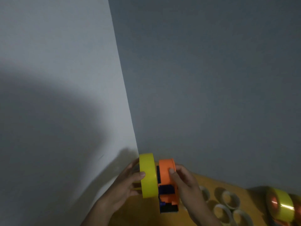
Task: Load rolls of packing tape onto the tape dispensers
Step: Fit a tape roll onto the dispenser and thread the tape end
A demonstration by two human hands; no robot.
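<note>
The left hand (123, 185) grips a yellow tape roll (148, 176), held on edge with its axis running left to right, thumb across the outer band. The right hand (184, 181) grips the orange tape dispenser (167, 180), whose long axis runs toward the person. Roll and dispenser sit side by side, just apart, above the desk (210, 181). Empty cores (231, 199) lie at right.

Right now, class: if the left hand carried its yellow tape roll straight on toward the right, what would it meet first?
The left hand holds the yellow tape roll right beside the orange tape dispenser, gripped by the right hand. The roll would probably meet the dispenser's side first, though the gap between them is unclear.
</note>
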